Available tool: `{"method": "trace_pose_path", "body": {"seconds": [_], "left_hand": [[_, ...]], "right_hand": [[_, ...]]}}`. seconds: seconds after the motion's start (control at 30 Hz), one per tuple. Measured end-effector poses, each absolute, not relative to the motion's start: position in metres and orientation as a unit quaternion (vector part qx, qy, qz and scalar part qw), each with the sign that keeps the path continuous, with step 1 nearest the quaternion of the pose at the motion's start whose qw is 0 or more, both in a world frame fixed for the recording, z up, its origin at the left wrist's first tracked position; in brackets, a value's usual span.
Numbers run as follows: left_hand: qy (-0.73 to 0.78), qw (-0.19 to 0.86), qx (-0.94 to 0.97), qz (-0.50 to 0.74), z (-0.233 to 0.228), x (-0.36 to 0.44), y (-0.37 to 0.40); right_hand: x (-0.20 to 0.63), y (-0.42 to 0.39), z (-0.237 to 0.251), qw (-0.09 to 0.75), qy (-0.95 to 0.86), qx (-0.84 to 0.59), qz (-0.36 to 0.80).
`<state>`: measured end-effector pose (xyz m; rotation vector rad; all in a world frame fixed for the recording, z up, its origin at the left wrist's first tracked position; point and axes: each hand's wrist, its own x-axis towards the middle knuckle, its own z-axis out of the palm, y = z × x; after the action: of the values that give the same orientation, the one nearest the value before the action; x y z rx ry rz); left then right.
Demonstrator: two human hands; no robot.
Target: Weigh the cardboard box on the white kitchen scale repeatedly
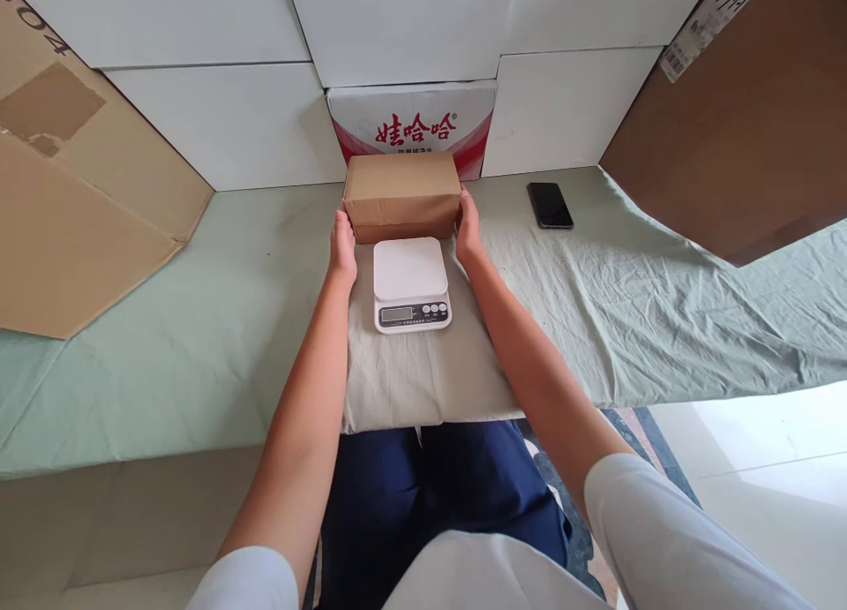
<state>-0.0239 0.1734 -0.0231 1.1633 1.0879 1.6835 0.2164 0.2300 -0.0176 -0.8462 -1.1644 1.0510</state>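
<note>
A closed brown cardboard box stands at the back of the cloth-covered table. My left hand presses against its left side, and my right hand presses against its right side, so the box is held between them. Most of the fingers are hidden along the box's sides. Right in front of the box, between my forearms, lies a white digital kitchen scale with a blank-looking display and several buttons on its front edge. Nothing rests on its platform.
Behind the box stands a white and red printed carton against white panels. A black smartphone lies to the right. Large cardboard panels flank the left and right sides. A pale green cloth covers the table, wrinkled at right.
</note>
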Motion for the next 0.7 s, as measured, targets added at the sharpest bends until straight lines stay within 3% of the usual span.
{"method": "trace_pose_path", "body": {"seconds": [0.47, 0.7], "left_hand": [[0.446, 0.389, 0.442, 0.674, -0.022, -0.02, 0.17], [0.436, 0.36, 0.469, 0.678, 0.006, -0.026, 0.16]], "right_hand": [[0.204, 0.213, -0.006, 0.624, -0.514, -0.365, 0.462], [0.202, 0.203, 0.032, 0.635, -0.536, -0.298, 0.47]]}}
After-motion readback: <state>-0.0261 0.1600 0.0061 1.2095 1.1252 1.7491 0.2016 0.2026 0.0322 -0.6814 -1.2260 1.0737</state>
